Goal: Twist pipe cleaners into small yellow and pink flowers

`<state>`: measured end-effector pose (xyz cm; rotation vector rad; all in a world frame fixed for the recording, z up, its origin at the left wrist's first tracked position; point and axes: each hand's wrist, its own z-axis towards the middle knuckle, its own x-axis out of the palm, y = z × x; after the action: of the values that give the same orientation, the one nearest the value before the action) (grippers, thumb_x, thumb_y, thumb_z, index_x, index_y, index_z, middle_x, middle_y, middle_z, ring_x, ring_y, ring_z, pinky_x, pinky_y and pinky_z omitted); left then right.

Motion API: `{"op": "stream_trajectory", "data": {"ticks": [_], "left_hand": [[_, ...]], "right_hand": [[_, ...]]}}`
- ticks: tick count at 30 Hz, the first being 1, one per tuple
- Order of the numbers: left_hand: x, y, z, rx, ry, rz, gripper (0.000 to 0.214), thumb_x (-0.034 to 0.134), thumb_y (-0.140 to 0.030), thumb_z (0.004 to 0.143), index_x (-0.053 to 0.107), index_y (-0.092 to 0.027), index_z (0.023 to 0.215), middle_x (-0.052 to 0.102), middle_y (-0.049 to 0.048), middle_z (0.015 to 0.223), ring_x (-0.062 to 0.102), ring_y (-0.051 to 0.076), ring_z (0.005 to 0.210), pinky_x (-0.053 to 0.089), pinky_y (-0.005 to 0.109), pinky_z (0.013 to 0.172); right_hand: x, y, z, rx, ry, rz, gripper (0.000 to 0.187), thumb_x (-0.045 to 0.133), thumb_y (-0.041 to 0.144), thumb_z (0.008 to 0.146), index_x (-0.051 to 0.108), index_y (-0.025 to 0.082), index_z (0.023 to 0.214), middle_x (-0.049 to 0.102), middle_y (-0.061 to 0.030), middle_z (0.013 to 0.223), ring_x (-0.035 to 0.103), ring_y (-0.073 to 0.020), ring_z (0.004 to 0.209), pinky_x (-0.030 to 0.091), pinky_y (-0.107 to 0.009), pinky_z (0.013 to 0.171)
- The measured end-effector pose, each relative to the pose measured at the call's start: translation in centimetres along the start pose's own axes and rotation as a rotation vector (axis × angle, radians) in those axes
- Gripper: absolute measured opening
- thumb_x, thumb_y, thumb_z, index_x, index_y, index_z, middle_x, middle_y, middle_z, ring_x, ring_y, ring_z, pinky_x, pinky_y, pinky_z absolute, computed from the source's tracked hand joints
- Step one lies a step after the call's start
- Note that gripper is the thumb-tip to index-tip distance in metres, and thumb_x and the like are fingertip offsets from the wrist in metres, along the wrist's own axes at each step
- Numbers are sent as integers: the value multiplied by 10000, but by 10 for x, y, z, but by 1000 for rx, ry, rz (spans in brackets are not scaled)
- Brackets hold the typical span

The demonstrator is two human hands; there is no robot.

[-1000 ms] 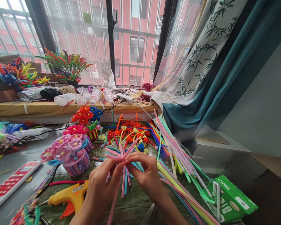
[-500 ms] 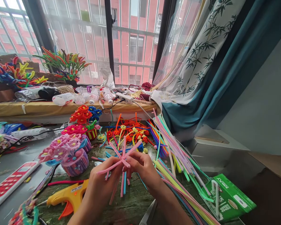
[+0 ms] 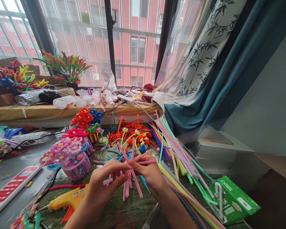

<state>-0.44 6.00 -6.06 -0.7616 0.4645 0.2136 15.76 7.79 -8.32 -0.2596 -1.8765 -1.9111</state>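
Between my two hands is a star-like bunch of pink pipe cleaners (image 3: 136, 184), its arms spreading out from a pinched centre. My right hand (image 3: 149, 173) grips the bunch near that centre, thumb on top. The fingers of my left hand (image 3: 109, 178) reach the centre from the other side, thumb and fingertips closing on the pink stems. Beneath my left wrist lies a yellow hot glue gun (image 3: 69, 198) with an orange trigger. Scissors (image 3: 152, 218) rest by my right forearm, partly hidden.
Pots of pipe-cleaner flowers (image 3: 77, 165) stand at left, near a red-and-white keypad device (image 3: 13, 187). Bundled pastel pipe cleaners (image 3: 178, 146) lie at right beside a green box (image 3: 233, 200). Orange flower pieces (image 3: 133, 130) lie behind my hands. Plastic bottles (image 3: 64, 101) line the sill.
The pink bunch has turned and tilted, several stems now pointing down toward me. My left hand has shifted its fingers, and my right hand has turned over the centre.
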Motion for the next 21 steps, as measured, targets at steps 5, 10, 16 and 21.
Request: {"op": "stream_trajectory", "data": {"ticks": [5, 10, 16, 21], "left_hand": [[-2, -1, 0, -28, 152, -101, 120, 656, -196, 829, 761, -245, 862, 714, 5, 667, 633, 135, 580, 481, 209, 564], [-1, 1, -3, -47, 169, -181, 111, 673, -244, 830, 767, -270, 883, 745, 22, 734, 673, 154, 636, 501, 217, 595], [3, -7, 2, -68, 106, -163, 146, 713, -374, 781, 763, -236, 777, 741, 38, 683, 652, 164, 569, 488, 227, 523], [5, -6, -1, -167, 50, -161, 242, 716, -396, 760, 719, -189, 635, 674, 18, 551, 568, 140, 487, 429, 220, 481]], "right_hand": [[-4, -2, 0, 54, -29, 33, 353, 850, 430, 594, 702, 115, 652, 695, -44, 596, 630, -151, 529, 510, -252, 536], [-1, 3, -2, 136, -39, 144, 354, 880, 395, 544, 669, 116, 596, 686, -33, 565, 625, -144, 510, 497, -246, 529], [3, 5, -4, 251, -43, 264, 351, 910, 342, 477, 666, 102, 553, 661, -16, 534, 580, -101, 473, 457, -206, 495], [1, 8, -5, 269, 7, 221, 321, 912, 309, 472, 713, 102, 616, 696, -41, 601, 623, -129, 532, 498, -243, 569]]}}
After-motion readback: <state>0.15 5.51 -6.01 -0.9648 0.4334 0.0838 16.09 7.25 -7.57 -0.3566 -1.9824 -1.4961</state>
